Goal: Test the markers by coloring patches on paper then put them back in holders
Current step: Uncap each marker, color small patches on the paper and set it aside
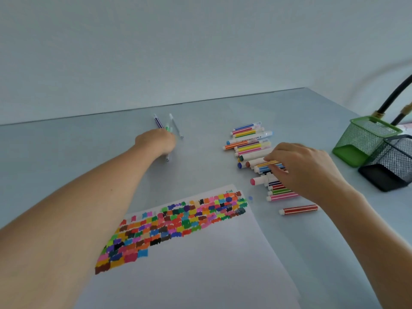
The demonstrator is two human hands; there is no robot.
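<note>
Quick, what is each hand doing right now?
Left hand: grips thin markers.
Right hand: pinches a striped marker in the pile.

My paper (200, 253) is white with many-coloured patches at its 11 o'clock edge; the markers (252, 143) are striped; one mesh holder (365, 139) is green, the other holder (390, 163) black.

Striped markers (252, 141) heaped beside patch-covered paper (200, 253).

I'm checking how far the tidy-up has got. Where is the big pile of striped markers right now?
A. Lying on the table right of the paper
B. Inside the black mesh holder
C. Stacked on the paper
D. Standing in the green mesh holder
A: the pile of striped markers lies on the table beside the paper, under the right hand; the green mesh holder and black mesh holder look empty.
</note>
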